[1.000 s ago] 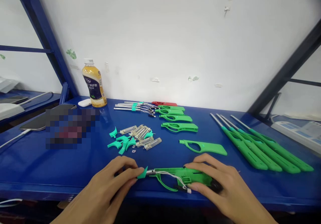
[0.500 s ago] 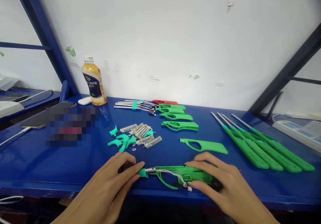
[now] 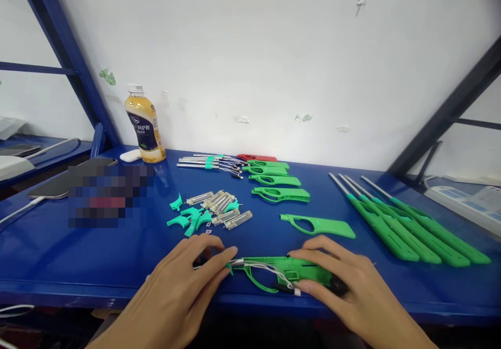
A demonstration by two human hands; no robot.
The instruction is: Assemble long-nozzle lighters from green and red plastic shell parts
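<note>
At the table's front edge lies an open green lighter shell (image 3: 270,261), with white wires (image 3: 270,269) running along it to a small black part. My left hand (image 3: 195,276) is closed on the metal tube (image 3: 237,262) with its teal collar, at the shell's left end; most of the collar is hidden by the fingers. Around the right end of the shell, my right hand (image 3: 336,273) has its thumb and fingers wrapped. Behind the hands are clear fuel tanks (image 3: 239,219), teal triggers (image 3: 191,218) and a separate green shell half (image 3: 329,227).
Several finished green lighters (image 3: 422,229) lie at the right. More green shells (image 3: 281,194), a red one (image 3: 258,157) and metal tubes with wires (image 3: 195,164) are at the back. A bottle (image 3: 144,124) and a phone (image 3: 70,179) stand and lie left.
My left hand has moved slightly right, toward the shell, with the tube and collar. Its fingers now cover more of the teal collar. My right hand has hardly moved.
</note>
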